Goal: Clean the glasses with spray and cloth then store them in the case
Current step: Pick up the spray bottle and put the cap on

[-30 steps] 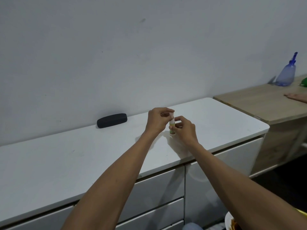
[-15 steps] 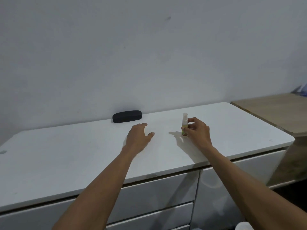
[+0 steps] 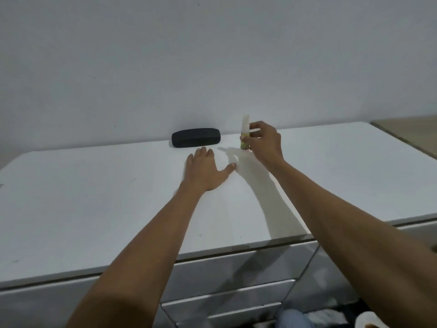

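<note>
Gripping the upright spray bottle (image 3: 244, 133), right hand (image 3: 266, 144); left hand (image 3: 204, 170) flat, fingers spread, near case (image 3: 196, 137)

Both forearms extended forward, bare, over the tabletop (image 3: 94, 197).
Left hand (image 3: 205, 171): palm down, fingers straight and together, thumb spread out to the right, lying flat on or just over the surface; holds nothing. Right hand (image 3: 264, 143): raised slightly farther forward and to the right of the left, wrist bent, thumb and fingers curled round the lower part of the spray bottle (image 3: 245, 133), which stands upright. The hands are near each other, not touching.
</note>
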`<state>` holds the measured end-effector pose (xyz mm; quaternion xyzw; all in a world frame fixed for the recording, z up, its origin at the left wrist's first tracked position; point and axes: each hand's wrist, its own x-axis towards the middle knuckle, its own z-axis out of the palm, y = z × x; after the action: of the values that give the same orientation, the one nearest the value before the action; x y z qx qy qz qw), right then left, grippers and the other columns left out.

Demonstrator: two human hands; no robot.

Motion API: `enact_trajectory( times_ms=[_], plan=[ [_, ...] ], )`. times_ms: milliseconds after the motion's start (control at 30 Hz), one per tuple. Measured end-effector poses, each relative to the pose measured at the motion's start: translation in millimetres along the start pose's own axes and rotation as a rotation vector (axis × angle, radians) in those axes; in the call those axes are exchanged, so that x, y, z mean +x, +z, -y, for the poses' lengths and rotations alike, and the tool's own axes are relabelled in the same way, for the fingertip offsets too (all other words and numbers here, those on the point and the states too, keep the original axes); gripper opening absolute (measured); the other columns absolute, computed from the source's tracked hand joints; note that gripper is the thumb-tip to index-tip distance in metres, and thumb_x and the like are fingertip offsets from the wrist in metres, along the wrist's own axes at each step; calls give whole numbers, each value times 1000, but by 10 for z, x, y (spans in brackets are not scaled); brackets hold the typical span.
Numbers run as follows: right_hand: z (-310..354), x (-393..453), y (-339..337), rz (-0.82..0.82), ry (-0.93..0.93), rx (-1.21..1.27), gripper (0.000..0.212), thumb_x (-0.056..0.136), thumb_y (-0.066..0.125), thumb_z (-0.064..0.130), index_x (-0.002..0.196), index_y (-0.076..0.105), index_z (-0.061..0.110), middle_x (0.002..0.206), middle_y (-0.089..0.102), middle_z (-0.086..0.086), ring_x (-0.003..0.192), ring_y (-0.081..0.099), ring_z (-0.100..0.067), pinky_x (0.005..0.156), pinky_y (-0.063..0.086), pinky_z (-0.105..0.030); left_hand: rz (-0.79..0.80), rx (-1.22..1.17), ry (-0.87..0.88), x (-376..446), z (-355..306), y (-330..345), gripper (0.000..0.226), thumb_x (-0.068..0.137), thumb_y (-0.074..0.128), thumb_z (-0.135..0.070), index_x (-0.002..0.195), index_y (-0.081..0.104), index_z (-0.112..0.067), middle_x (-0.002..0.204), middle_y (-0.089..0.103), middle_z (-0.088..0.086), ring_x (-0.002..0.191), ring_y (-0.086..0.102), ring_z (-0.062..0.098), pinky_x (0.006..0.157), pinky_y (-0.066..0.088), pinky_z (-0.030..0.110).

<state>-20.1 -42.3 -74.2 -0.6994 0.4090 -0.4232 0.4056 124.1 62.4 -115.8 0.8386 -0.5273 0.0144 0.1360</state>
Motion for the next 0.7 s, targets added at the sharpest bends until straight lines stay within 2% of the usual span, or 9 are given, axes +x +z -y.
enact_trajectory(
  times_ms=[67,133,233,300,400,467,600,700],
  plan=[
    [29,171,214,0,-5,-8,27,88,78,15,113,68,16,87,72,6,67,67,1,64,52,-17,-11,-13,-3,30,4,13,95,88,40,-79,147,42,-5,158,39,14,147,33,29,119,25,45],
    [35,326,412,-5,-2,-16,32,88,78,13,119,68,13,95,71,1,73,68,-5,64,49,-14,-9,-21,-7,61,14,23,98,85,41,-82,147,42,-5,160,37,15,149,31,29,120,24,46],
    [10,499,621,-1,7,-29,33,88,78,11,120,68,13,106,75,-5,89,72,-17,78,58,-24,-16,-10,-4,92,27,54,101,84,39,-83,148,41,-6,162,32,15,152,26,29,123,22,47],
    [-9,591,713,-6,19,-35,33,89,76,9,121,68,13,110,75,-7,93,72,-19,82,60,-28,-18,-14,-8,104,37,68,101,84,39,-83,150,39,-6,164,30,15,154,23,28,124,21,47],
    [-59,723,792,-28,38,-31,33,92,73,7,124,67,13,113,73,-8,90,68,-17,65,50,-13,-7,-16,-11,118,43,70,102,85,40,-82,152,36,-6,166,26,15,155,19,27,126,18,48],
    [-101,775,826,-30,40,-36,34,94,71,7,127,66,13,118,72,-8,92,66,-16,60,43,-8,-8,-9,-15,115,36,69,103,85,39,-83,153,35,-6,166,25,15,155,19,27,126,17,48],
    [-167,801,857,-31,33,-50,34,97,70,12,130,63,16,121,71,-9,93,64,-14,61,41,-7,-13,-15,-10,112,30,60,103,85,38,-83,153,35,-6,166,24,15,156,18,27,126,16,48],
    [-115,754,823,-10,46,-55,38,96,69,9,133,61,16,123,71,-10,93,64,-16,66,45,-12,-2,-31,-10,107,26,47,103,85,39,-83,153,35,-6,166,24,15,156,18,26,126,16,47]
  ],
)
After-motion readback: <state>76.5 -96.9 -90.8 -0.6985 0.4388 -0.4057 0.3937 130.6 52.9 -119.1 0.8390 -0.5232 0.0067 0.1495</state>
